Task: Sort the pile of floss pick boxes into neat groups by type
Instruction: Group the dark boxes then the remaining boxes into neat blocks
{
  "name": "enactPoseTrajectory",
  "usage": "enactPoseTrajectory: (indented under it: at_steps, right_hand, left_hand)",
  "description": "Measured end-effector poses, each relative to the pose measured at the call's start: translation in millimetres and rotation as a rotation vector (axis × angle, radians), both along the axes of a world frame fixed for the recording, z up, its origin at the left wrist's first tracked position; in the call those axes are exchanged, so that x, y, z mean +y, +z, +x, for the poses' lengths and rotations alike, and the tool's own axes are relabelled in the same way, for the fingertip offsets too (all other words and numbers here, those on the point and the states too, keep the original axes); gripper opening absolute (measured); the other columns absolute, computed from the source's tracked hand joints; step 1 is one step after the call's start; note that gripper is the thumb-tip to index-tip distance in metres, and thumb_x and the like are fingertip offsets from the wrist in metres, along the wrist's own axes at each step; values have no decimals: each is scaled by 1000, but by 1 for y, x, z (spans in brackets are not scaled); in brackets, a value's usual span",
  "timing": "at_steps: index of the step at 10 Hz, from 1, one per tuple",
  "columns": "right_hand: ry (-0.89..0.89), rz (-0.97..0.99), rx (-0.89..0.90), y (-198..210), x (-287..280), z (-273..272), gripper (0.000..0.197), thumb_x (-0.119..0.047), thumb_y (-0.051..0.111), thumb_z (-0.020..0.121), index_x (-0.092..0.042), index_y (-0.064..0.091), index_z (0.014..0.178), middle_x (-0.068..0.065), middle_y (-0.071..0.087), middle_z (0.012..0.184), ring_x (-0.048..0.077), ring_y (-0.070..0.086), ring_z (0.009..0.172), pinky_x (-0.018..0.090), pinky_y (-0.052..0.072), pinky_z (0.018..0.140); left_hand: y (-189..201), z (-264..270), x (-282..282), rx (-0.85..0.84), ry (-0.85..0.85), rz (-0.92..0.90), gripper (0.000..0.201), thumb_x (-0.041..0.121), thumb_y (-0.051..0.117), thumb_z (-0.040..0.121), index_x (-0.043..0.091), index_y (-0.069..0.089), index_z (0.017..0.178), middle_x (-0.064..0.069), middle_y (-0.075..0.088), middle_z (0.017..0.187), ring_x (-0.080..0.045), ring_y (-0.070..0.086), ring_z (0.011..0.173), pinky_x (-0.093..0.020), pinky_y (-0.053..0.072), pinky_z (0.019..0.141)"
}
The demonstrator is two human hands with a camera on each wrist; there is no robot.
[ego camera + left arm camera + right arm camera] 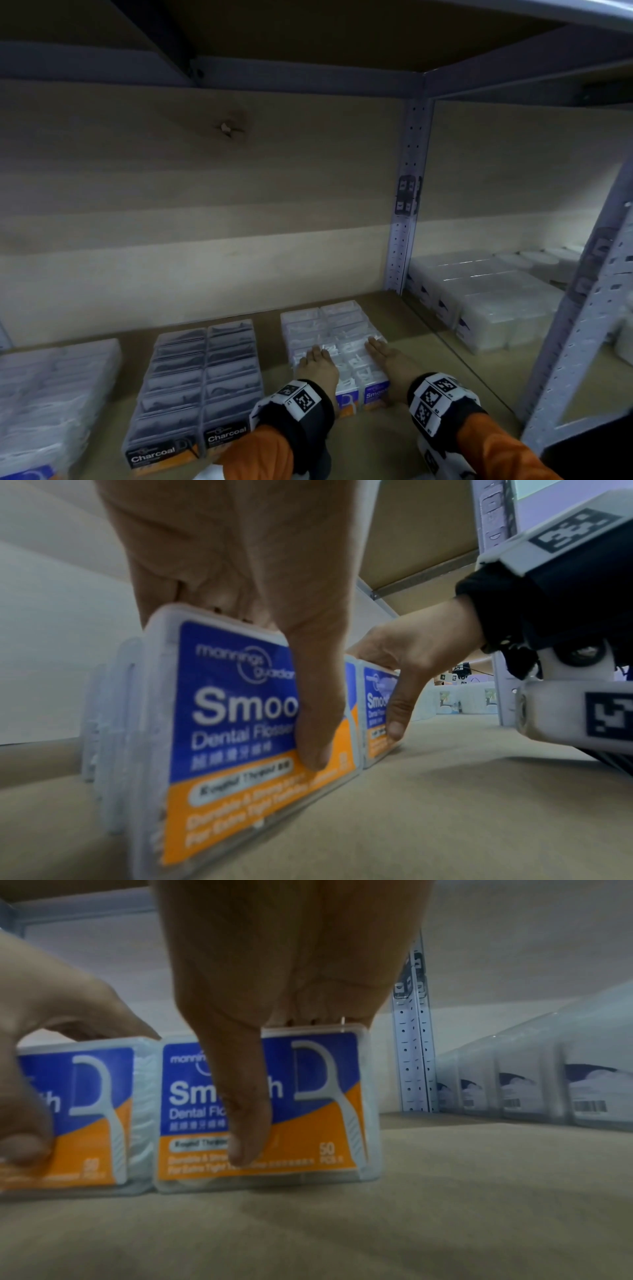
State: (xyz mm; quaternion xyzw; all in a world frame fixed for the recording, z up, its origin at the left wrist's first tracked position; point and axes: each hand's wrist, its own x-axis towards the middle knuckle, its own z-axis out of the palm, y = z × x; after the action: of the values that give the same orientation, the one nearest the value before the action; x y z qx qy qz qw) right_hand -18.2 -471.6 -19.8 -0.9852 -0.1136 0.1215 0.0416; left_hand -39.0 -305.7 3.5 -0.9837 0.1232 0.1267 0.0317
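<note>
Two rows of clear Smooth floss pick boxes (337,329) with blue and orange labels stand side by side on the shelf board (424,346). My left hand (317,365) lies flat on top of the left row. Its thumb (318,723) presses down the front label of the nearest box (232,723). My right hand (387,363) lies flat along the right row, and its thumb (240,1096) presses the front of that row's first box (308,1123). The left hand (51,1042) and its box (99,1118) show at the left of the right wrist view.
A double row of Charcoal boxes (202,380) stands left of the Smooth rows. Further left lies a block of clear boxes (51,387). A perforated upright (407,205) and a clear divider separate the neighbouring bay, which holds more clear boxes (486,301). The wooden back wall is close behind.
</note>
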Motion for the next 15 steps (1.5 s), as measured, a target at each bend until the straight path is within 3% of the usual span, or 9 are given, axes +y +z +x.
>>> enactPoseTrajectory:
  at_steps: [5,8,13,15]
  right_hand:
    - [7,6,-9,-3,-1,3,106,-25,71,81,-12,-7,151,4,-10,160,18,-1,149,27,5,122]
    - [5,0,-28,-3,0,2,103,-25,69,83,-13,-6,152,4,-10,160,18,2,149,28,7,122]
    - [4,-5,-31,-1,1,3,107,-26,72,80,-12,-7,151,5,-10,160,19,0,149,27,5,121]
    - [5,-1,-30,1,0,-1,103,-29,68,84,-11,-7,151,6,-11,160,19,-1,149,27,3,121]
  left_hand:
    - [1,0,-1,-20,32,-27,83,17,58,92,-10,2,147,-26,6,156,-36,14,145,-39,16,120]
    - [3,-1,-2,14,39,-20,99,22,70,83,-8,1,147,-24,4,156,-35,15,145,-39,18,120]
    - [6,1,0,3,24,-25,99,23,72,81,-7,4,147,-25,7,156,-35,19,143,-38,21,119]
    - [3,1,1,-33,27,-43,86,19,61,90,-8,2,147,-25,5,156,-35,13,145,-39,16,120]
